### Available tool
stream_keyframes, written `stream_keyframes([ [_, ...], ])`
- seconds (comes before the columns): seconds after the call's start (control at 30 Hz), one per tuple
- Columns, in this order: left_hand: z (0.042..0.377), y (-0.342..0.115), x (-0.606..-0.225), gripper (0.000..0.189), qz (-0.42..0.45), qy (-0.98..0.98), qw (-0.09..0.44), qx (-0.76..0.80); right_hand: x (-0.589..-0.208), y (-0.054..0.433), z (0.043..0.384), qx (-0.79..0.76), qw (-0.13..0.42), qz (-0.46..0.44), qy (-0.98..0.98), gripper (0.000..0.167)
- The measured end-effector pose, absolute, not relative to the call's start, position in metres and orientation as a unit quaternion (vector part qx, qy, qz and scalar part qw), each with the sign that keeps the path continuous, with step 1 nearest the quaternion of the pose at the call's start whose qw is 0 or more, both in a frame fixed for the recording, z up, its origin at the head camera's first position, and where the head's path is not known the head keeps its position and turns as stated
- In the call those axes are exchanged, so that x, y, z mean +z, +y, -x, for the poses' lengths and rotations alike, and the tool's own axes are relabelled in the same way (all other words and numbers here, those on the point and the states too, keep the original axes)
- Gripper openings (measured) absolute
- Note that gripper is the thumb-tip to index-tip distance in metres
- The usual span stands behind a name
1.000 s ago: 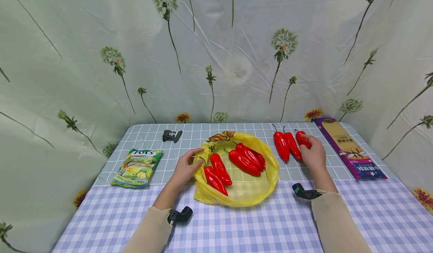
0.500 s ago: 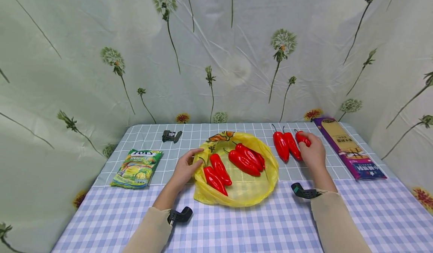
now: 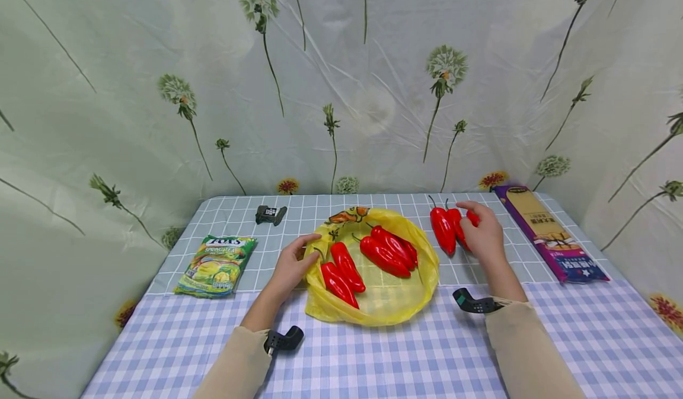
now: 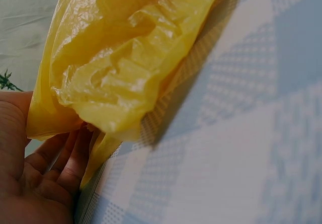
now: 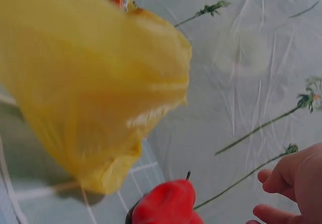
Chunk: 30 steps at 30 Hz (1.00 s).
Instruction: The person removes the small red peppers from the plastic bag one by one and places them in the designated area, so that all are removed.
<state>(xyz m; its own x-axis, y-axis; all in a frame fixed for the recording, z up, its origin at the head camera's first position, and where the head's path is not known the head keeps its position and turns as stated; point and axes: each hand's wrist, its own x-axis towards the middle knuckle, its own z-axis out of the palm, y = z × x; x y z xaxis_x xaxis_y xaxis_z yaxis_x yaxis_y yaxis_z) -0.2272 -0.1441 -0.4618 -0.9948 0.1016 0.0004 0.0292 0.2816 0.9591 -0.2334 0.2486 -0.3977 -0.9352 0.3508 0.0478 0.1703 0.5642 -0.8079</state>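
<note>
A yellow plastic bag [image 3: 384,304] stands with its mouth spread wide and several red peppers [image 3: 385,257] inside. At its left rim my left hand [image 3: 293,262] grips the plastic; in the left wrist view the thumb and fingers lie on either side of a fold of the bag [image 4: 110,78]. To the right of the bag, three more red peppers [image 3: 443,230] lie side by side. Over the two rightmost of these is my right hand [image 3: 484,233], partly covering them. The right wrist view shows its fingers apart with nothing between them, beside a red pepper [image 5: 166,204].
A green and yellow candy packet [image 3: 219,265] lies left of the bag. A small black object [image 3: 271,214] sits at the back left. Along the right side is a long purple and gold package [image 3: 549,233]. A flower-printed curtain [image 3: 373,91] rises behind the table.
My right hand has come away from the rightmost pepper and shifted left, over the middle one. My left hand and the bag stay in place.
</note>
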Motion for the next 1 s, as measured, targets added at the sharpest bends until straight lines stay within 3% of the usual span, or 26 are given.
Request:
stream_keyframes([
  [1.0, 0.227, -0.143, -0.462, 0.041, -0.055, 0.787, 0.020, 0.614, -0.371, 0.213, 0.216, 0.446, 0.095, -0.011, -0.890, 0.057],
])
